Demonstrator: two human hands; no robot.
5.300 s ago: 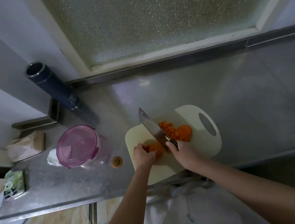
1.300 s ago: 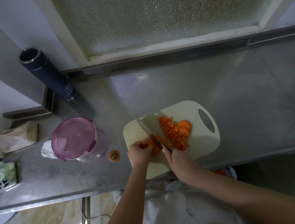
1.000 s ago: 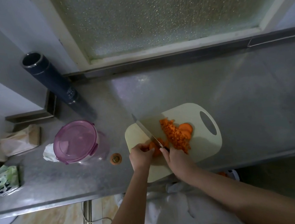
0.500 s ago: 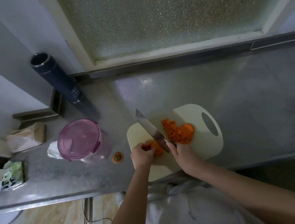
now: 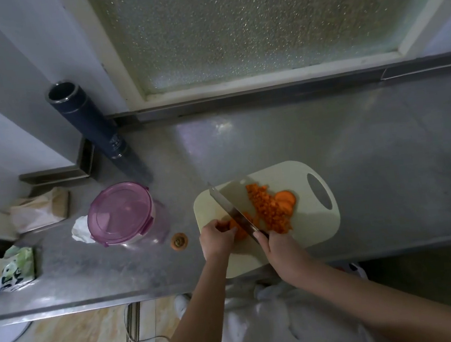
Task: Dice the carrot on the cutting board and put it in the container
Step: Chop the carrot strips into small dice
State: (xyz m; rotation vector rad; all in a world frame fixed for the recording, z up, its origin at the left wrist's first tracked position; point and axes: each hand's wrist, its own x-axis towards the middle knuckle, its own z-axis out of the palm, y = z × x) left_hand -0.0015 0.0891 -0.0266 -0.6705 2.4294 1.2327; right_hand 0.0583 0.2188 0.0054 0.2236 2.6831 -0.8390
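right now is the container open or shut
Shut. The pink lid covers the whole top of the container; whether its clips are latched, cannot tell.

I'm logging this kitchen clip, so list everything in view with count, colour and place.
counter: 1, grey steel, under everything
cutting board: 1, cream, near the counter's front edge
knife: 1, steel, angled across the board's left half
diced carrot: 1 pile, orange, mid-board
carrot slices: a few, orange, right of the pile
carrot piece: 1, orange, at the blade
carrot end: 1, orange, on counter left of board
container: 1, purple lid on, left of board
flask: 1, dark, back left
paper bag: 1, brown, far left
packet: 1, green-white, far left
left hand: 1, holds the carrot piece
right hand: 1, grips the knife
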